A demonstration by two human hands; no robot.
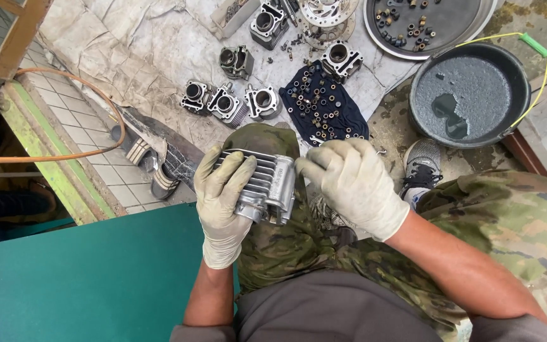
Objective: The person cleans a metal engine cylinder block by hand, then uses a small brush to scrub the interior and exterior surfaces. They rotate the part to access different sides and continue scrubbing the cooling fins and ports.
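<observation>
I hold a finned metal engine cylinder [272, 183] over my knee in camouflage trousers. My left hand [221, 199], in a pale glove, wraps around its left side and grips the fins. My right hand [349, 180], also gloved, presses its fingertips against the cylinder's right end. Whether the right hand holds a small part or tool is hidden by its fingers.
Several more engine cylinders [226, 102] lie on a grey sheet ahead, beside a dark cloth [324, 107] covered with small metal parts. A round tray [470, 28] of parts and a black basin [470, 95] of liquid stand at right. An orange hose [64, 155] crosses the tiles at left.
</observation>
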